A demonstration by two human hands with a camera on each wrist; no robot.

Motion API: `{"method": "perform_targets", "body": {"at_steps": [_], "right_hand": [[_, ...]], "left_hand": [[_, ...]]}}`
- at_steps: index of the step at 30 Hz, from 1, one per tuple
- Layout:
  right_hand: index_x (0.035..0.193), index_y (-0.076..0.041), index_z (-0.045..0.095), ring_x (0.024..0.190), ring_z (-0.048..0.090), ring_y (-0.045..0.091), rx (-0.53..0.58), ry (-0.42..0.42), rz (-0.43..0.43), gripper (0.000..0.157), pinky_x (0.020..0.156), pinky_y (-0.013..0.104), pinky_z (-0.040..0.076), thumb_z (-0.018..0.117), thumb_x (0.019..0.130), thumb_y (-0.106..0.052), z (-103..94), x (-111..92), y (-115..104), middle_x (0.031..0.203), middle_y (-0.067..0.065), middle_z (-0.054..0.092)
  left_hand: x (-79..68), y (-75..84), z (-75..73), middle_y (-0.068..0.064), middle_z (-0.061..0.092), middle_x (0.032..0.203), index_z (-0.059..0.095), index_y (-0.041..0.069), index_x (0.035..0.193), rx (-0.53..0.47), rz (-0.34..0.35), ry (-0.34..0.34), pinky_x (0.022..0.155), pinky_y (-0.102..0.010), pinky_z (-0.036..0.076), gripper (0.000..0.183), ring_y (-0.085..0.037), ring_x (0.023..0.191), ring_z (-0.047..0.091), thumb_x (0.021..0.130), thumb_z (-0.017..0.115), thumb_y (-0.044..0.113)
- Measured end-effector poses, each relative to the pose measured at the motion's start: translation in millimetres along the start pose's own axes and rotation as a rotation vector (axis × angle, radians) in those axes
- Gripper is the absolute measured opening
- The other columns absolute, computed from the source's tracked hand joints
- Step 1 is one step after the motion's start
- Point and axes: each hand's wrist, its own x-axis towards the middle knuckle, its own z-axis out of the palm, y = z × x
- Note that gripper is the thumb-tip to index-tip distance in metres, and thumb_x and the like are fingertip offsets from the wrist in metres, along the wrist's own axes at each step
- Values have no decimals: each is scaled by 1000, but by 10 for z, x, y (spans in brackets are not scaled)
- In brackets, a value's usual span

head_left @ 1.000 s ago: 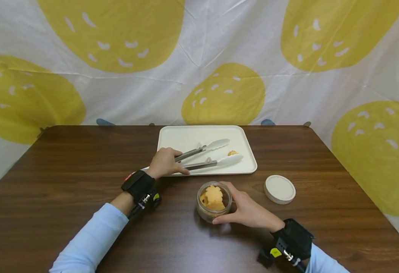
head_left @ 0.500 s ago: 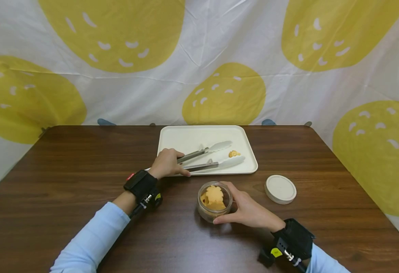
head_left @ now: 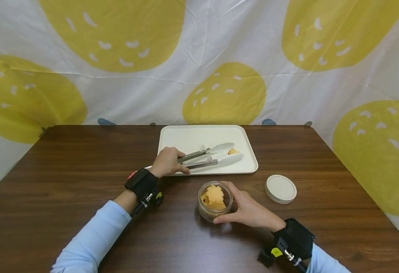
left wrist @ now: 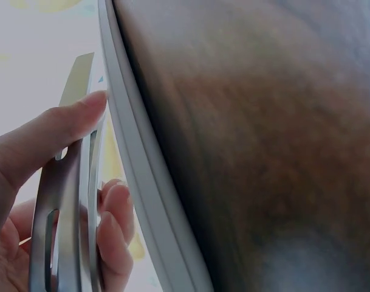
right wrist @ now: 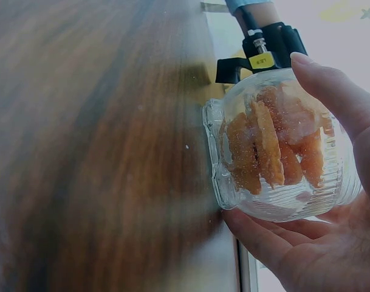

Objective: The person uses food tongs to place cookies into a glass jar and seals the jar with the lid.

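My left hand [head_left: 167, 162] holds a pair of metal tongs [head_left: 202, 165] low over the white tray [head_left: 199, 133]. Their two arms are spread, and the pale tips reach a small yellow cookie [head_left: 233, 151], which the near tip partly covers. The left wrist view shows thumb and fingers on either side of the slotted metal tongs [left wrist: 63, 201]. Around the side of an uncovered glass jar [head_left: 206, 215] curl the thumb and fingers of my right hand [head_left: 246, 207]. Several cookies [head_left: 215, 195] stand in the jar, which rests upright on the table.
A round white lid [head_left: 280, 188] lies on the brown wooden table [head_left: 93, 167], right of the jar. Behind the table's far edge hangs a white curtain [head_left: 144, 98] with yellow lemon shapes. The tray lies along that far edge.
The tongs' tips have drawn closer together, the far one coming nearer to the cookie. The near tip covers a bit of the cookie again. My right hand and the jar stay put.
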Motion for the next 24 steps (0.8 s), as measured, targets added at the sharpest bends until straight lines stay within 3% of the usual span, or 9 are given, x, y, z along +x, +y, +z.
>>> {"method": "perform_targets", "body": {"at_steps": [4,11,24], "right_hand": [[131,-7,31,107,48,23,12,-2,-13,75,78,28,46,75,71,-16,-15,-14,-85,120,11,49],[132,-20,30,108,48,17,7,-1,-14,77,78,27,45,76,70,-27,8,22,136,122,3,48],[131,-21,30,109,48,16,7,-1,-20,77,80,28,45,76,69,-30,11,26,181,122,2,49]], "left_hand": [[1,19,-14,-1,60,64,71,5,94,-3,-2,5,53,-24,30,44,-13,55,41,60,81,30],[-6,28,-19,-10,68,87,68,5,102,-15,-14,8,55,-24,34,50,-15,61,50,61,81,30],[-42,8,-28,-14,65,100,66,3,105,-58,-45,-1,54,-24,36,54,-17,70,52,61,81,31]]}}
